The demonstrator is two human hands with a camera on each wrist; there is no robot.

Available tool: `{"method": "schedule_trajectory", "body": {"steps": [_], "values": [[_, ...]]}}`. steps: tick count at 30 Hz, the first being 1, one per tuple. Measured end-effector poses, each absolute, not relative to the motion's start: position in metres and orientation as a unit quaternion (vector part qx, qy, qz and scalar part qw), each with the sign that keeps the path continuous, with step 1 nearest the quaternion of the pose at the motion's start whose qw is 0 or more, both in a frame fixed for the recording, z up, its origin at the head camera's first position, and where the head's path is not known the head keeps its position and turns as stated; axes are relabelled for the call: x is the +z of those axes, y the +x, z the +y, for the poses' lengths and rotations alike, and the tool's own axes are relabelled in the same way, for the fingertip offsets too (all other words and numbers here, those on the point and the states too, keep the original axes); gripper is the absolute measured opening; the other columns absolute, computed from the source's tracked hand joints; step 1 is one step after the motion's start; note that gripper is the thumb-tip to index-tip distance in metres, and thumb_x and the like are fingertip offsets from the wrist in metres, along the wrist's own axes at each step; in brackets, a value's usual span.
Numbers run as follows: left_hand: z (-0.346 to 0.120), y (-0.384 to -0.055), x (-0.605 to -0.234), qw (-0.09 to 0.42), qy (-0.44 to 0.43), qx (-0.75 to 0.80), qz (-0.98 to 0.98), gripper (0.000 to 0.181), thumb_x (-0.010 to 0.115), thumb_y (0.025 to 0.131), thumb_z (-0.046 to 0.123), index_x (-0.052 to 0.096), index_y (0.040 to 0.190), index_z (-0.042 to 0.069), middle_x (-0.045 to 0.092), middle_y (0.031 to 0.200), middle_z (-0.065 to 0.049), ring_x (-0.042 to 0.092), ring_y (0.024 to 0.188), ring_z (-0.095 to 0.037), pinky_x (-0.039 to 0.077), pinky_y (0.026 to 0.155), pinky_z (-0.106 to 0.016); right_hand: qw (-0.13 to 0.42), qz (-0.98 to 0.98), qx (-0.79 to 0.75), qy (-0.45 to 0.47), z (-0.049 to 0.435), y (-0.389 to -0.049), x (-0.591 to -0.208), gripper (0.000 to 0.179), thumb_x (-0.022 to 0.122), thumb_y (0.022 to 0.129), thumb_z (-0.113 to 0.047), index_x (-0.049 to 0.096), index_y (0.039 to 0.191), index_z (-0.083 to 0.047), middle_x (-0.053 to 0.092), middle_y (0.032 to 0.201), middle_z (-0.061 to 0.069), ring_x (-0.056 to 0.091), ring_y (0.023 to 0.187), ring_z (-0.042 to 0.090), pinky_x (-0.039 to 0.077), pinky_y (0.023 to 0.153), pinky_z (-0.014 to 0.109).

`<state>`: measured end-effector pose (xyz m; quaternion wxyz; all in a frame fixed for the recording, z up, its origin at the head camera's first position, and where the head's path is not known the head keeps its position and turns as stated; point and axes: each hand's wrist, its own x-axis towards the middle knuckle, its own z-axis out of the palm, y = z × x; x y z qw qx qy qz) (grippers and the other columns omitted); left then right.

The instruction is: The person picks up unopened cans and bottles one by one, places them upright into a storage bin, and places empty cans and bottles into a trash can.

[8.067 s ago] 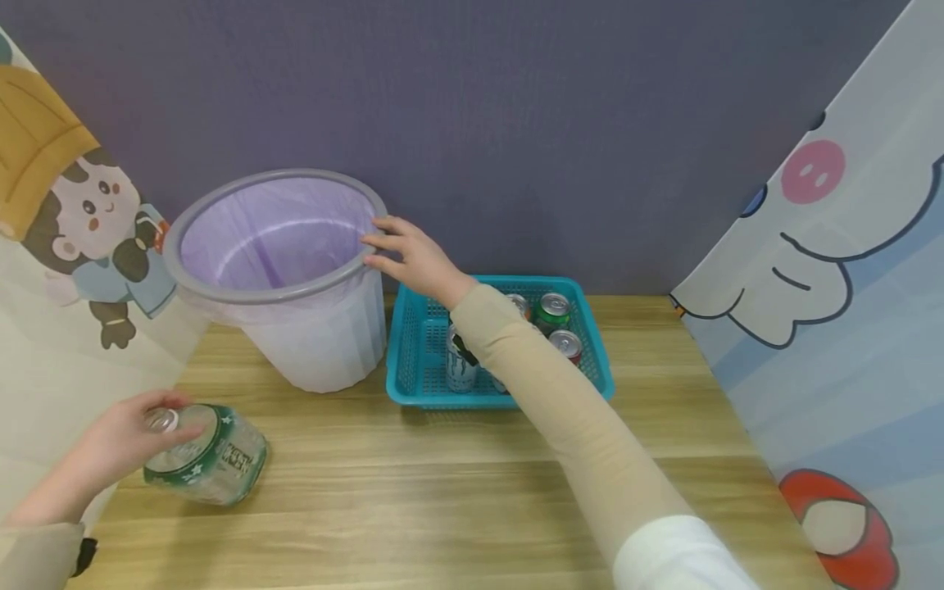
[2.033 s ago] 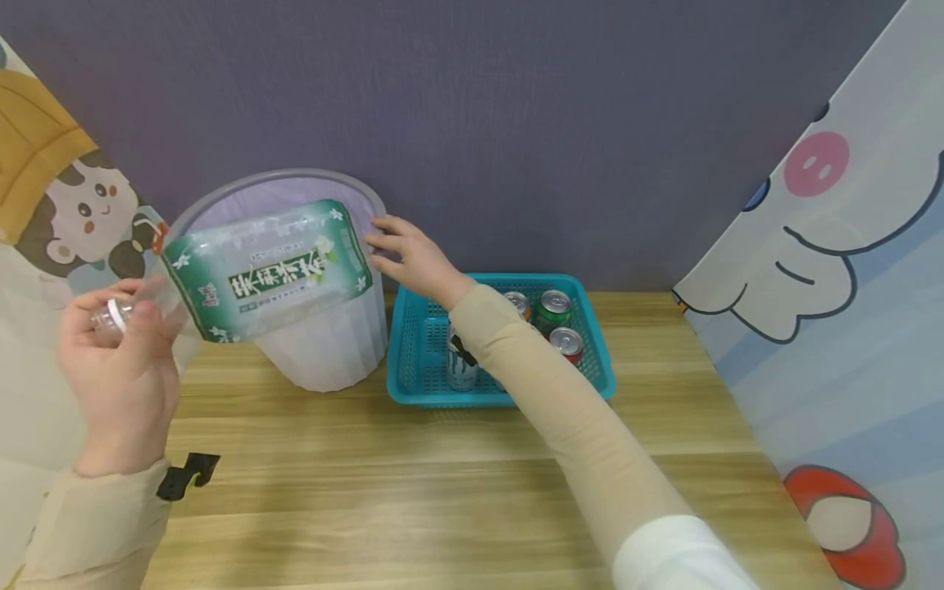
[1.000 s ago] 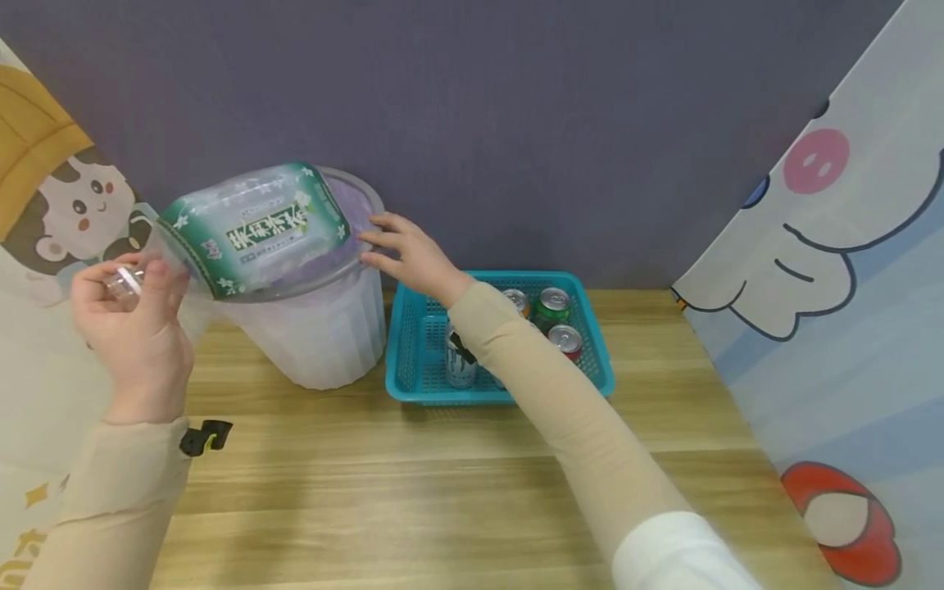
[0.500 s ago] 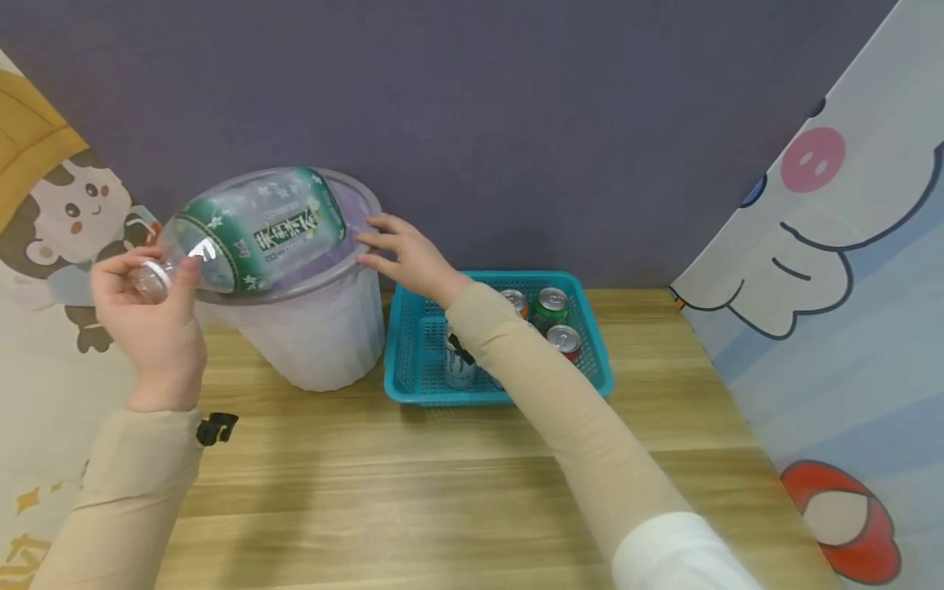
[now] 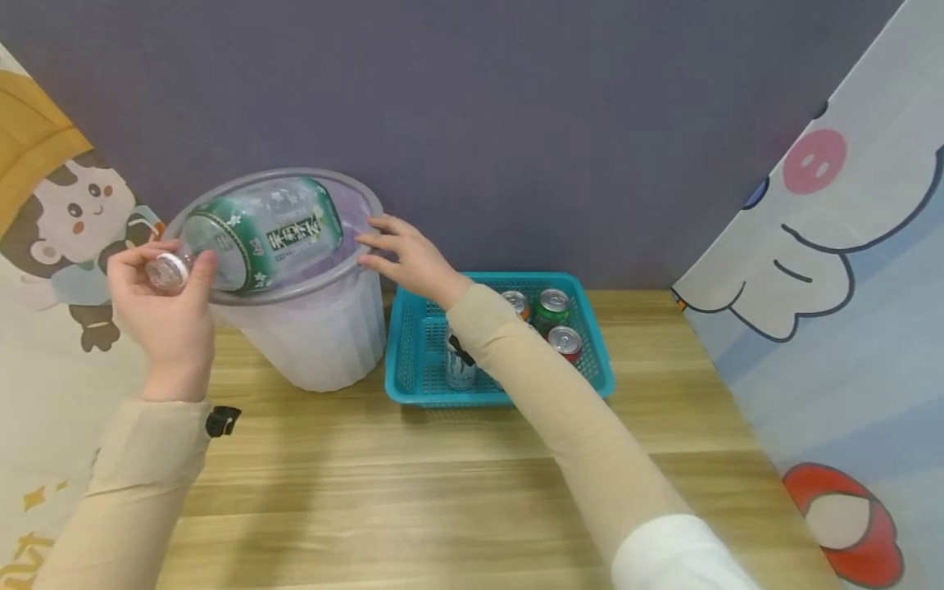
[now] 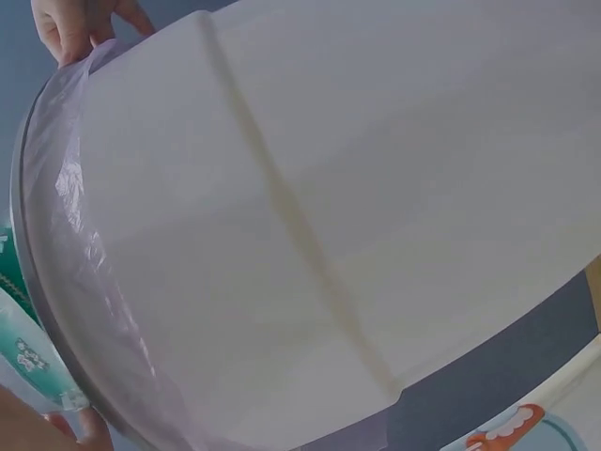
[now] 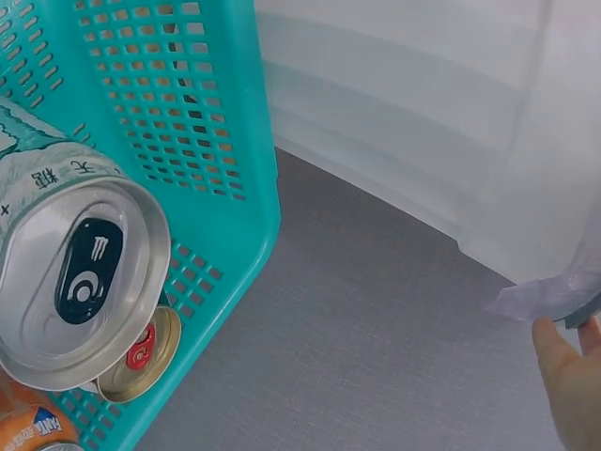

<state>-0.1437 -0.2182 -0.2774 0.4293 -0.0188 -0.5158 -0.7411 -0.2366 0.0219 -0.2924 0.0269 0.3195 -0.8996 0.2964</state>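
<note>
My left hand (image 5: 165,336) grips the neck of a large clear plastic bottle (image 5: 288,225) with a green label. The bottle lies nearly level across the mouth of a white trash bin (image 5: 328,344), its base toward the right side of the opening. A pale purple bag (image 6: 70,188) lines the bin and folds over its grey rim. On the bin's right edge rests my right hand (image 5: 420,266), fingers extended over the rim and holding nothing else. In the left wrist view the bin's wall fills most of the picture, and only a green corner of the bottle shows.
A teal plastic basket (image 5: 442,399) stands right of the bin, holding several drink cans, among them a green can (image 5: 551,310) and a pale can (image 7: 84,272). My right forearm crosses over it. Behind is a dark wall (image 5: 560,147); printed panels flank the wooden table (image 5: 442,500).
My left hand has lifted the bottle from low on the left up to the bin, then shifted right and lowered it into the opening. The right hand has stayed at the rim.
</note>
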Motion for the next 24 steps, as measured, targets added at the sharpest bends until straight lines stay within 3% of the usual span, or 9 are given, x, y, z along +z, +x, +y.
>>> {"method": "schedule_trajectory", "body": {"steps": [9,17,24], "values": [[-0.2186,-0.1468,-0.2816,0.418,0.004,-0.732,-0.538,0.034,0.070,0.073,-0.014,0.049,0.088,0.008,0.054,0.102,-0.009,0.052,0.103,-0.019,0.045,0.086,-0.021,0.031,-0.898,0.299,0.322,0.0204,-0.2360,-0.2942,0.048,0.053,0.094,-0.039,0.050,0.138,-0.022,0.031,0.153,0.003,0.020,0.145,0.018,0.024,0.115,0.032],[-0.2199,-0.1451,-0.2836,0.403,0.035,-0.702,-0.586,0.031,0.067,0.077,-0.010,0.054,0.093,0.014,0.053,0.095,-0.001,0.052,0.087,-0.010,0.043,0.078,-0.020,0.040,-0.897,0.296,0.327,0.0209,-0.2377,-0.2942,0.046,0.053,0.095,-0.038,0.051,0.137,-0.020,0.032,0.152,0.004,0.022,0.144,0.019,0.024,0.115,0.032],[-0.2199,-0.1448,-0.2844,0.397,0.043,-0.685,-0.609,0.032,0.067,0.077,-0.010,0.056,0.094,0.015,0.053,0.096,0.001,0.053,0.087,-0.009,0.044,0.080,-0.020,0.040,-0.898,0.295,0.324,0.0204,-0.2366,-0.2925,0.047,0.054,0.095,-0.038,0.051,0.138,-0.021,0.032,0.152,0.003,0.021,0.144,0.020,0.024,0.115,0.033]]}}
